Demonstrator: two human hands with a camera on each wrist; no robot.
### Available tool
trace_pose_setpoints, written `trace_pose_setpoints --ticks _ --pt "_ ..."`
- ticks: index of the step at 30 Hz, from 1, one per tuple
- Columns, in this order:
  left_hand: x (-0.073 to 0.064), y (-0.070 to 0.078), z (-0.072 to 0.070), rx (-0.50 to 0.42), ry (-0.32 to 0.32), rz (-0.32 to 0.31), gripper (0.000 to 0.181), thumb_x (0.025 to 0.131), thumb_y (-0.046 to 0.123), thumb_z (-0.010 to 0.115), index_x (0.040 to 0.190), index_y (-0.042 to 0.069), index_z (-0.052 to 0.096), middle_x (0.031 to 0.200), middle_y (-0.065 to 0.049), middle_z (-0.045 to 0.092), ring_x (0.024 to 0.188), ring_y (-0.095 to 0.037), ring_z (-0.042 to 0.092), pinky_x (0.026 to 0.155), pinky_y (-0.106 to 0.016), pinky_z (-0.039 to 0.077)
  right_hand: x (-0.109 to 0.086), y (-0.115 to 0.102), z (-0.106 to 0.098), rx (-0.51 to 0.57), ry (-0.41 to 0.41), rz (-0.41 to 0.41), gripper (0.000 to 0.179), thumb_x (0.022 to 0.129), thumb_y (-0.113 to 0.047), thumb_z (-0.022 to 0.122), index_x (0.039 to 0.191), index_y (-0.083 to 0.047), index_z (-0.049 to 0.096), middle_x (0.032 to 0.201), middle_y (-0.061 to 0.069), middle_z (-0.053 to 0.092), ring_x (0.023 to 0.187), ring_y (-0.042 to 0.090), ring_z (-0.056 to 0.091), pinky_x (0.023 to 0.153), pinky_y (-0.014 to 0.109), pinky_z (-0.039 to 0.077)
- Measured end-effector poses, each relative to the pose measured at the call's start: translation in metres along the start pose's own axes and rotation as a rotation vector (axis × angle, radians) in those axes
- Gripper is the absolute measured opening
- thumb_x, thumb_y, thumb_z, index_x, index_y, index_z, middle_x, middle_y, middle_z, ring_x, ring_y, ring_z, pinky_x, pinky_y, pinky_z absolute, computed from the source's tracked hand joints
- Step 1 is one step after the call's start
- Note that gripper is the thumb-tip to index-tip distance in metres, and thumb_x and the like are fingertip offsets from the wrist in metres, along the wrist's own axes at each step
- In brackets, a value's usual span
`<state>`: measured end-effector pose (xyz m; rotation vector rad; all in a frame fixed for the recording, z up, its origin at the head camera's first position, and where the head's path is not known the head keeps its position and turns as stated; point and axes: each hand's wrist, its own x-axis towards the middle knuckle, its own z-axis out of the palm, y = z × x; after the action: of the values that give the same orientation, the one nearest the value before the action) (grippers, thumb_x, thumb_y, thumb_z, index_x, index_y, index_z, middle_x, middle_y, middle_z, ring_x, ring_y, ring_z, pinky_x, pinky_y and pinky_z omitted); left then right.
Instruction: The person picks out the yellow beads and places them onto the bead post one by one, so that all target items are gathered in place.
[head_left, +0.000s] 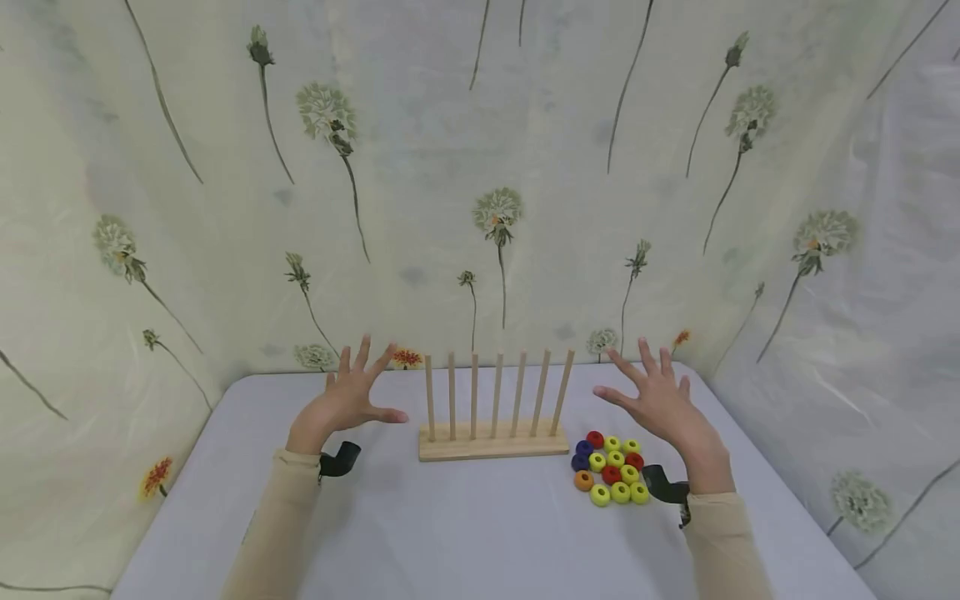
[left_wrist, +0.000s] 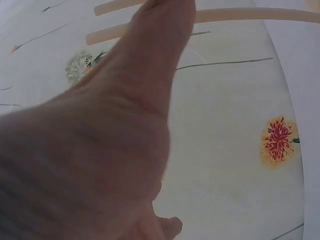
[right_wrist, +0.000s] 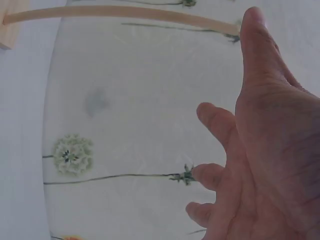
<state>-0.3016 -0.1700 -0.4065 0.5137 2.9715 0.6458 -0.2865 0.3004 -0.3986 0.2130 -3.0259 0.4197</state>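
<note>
A light wooden rack (head_left: 495, 451) with several upright bare pegs stands at the middle of the table. My left hand (head_left: 347, 402) is raised to the left of it, fingers spread and nothing held. On the rack's other side my right hand (head_left: 660, 402) is held up with spread fingers, also holding nothing. Beneath and left of the right hand lies a cluster of beads with holes: yellow beads (head_left: 620, 492), red beads (head_left: 611, 474), blue beads (head_left: 581, 462) and an orange bead (head_left: 583, 480). In the right wrist view one peg (right_wrist: 125, 12) passes near my thumb.
The table (head_left: 465, 533) has a pale cover. Behind it and at both sides hangs a light curtain (head_left: 420, 208) printed with dandelions. Each wrist wears a black camera mount, the left mount (head_left: 341, 459) and the right mount (head_left: 663, 485).
</note>
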Motion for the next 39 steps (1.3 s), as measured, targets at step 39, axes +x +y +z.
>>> trace_pose_setpoints --ticks 39 --pt "0.037 -0.057 0.068 -0.573 -0.332 0.249 0.111 0.079 0.024 0.080 0.154 0.036 0.000 0.162 0.007 -0.005 0.150 -0.021 -0.003 0.118 -0.055 0.008 -0.007 0.092 0.026 0.558 -0.052 -0.192 0.065 0.096 -0.025 0.060 0.148 -0.002 0.028 0.148 0.024 0.036 0.135 0.047 0.034 0.103 0.035 0.043"
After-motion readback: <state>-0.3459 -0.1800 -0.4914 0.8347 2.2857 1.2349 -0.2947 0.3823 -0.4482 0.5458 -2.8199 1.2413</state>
